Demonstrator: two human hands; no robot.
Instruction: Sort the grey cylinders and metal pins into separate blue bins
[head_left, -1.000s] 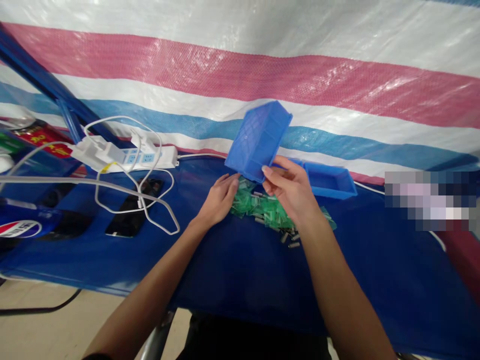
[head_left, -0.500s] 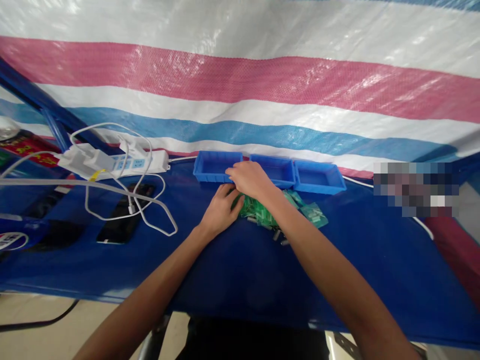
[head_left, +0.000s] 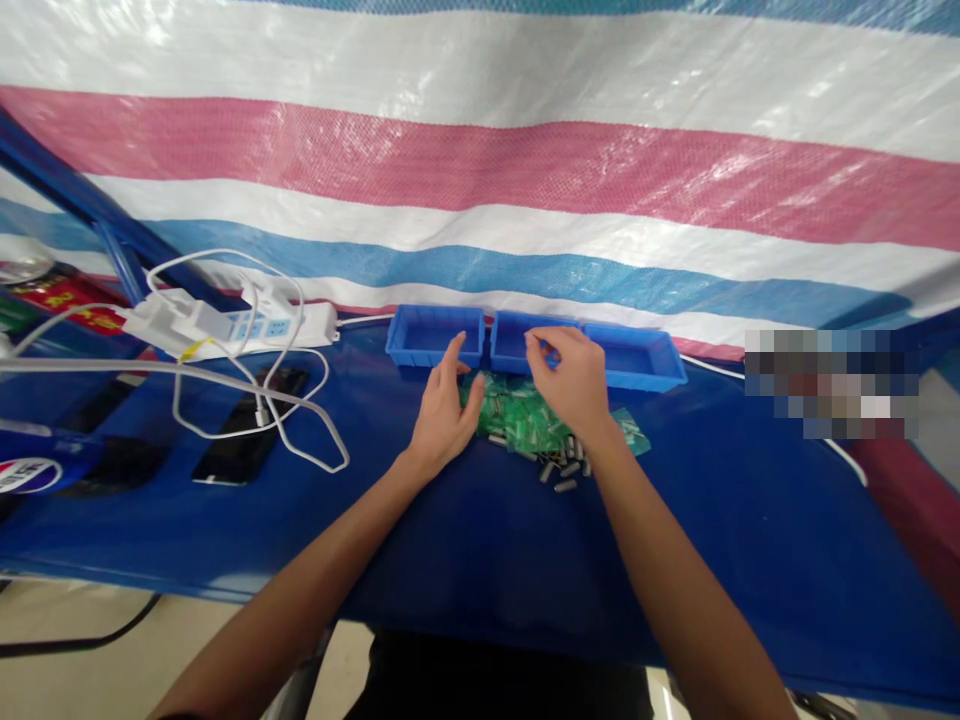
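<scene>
A heap of small green plastic bags (head_left: 525,418) lies on the blue table, with several small silver cylinders (head_left: 566,470) loose along its near side. At the heap's left edge is my left hand (head_left: 442,415), its fingers apart and holding nothing I can see. My right hand (head_left: 576,385) is above the heap's right part, thumb and forefinger pinched together in front of the middle blue bin (head_left: 512,352). Whatever the pinch may hold is too small to make out. The left blue bin (head_left: 435,357) and right blue bin (head_left: 645,380) flank the middle one.
On the left are a white power strip (head_left: 300,325) with tangled white cables, a black phone (head_left: 236,445) and a blue Pepsi bottle (head_left: 45,460) lying down. A striped tarp (head_left: 480,160) hangs behind the bins. A blurred patch covers the right side.
My right hand has moved right and away from my left hand, ending in a pinch. My left fingers have spread and point up. More of the heap and cylinders shows.
</scene>
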